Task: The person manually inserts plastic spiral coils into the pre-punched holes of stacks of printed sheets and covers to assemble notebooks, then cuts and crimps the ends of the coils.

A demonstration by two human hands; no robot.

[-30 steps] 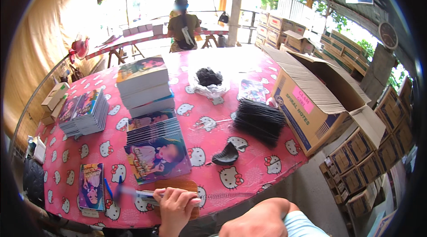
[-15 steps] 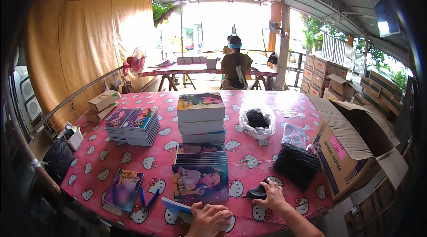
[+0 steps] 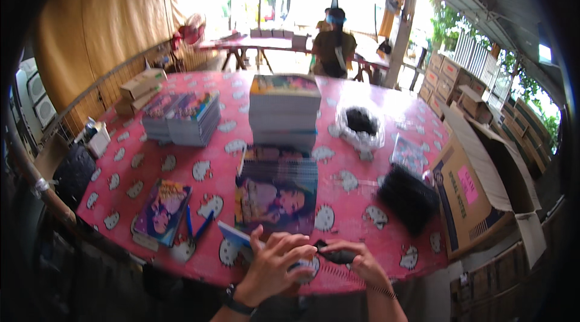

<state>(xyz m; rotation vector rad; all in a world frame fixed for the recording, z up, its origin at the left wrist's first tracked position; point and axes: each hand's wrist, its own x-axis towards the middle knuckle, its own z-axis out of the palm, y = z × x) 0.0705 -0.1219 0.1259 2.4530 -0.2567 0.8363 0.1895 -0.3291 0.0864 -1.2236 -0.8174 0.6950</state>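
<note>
The black tool [image 3: 337, 256], curled over and gripped by the right hand [image 3: 365, 263], has been brought from the table [image 3: 386, 251] to the left fingertips, near the coil [image 3: 338, 274]. The blue notebook [image 3: 232, 234] is partly covered by the left hand [image 3: 279, 259], fingers half-bent and pointed right; its grip cannot be confirmed. Beyond, overlapping notebooks [image 3: 275, 201] are spread.

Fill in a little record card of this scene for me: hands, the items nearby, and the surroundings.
Left hand: over a partly hidden blue notebook; grip unclear
Right hand: holding a small black tool
Between hands and table edge: thin spiral coil
Beyond the hands: overlapping notebooks, then a tall stack
Right side: dark coil bundle, open cardboard box
Background: seated person
</note>
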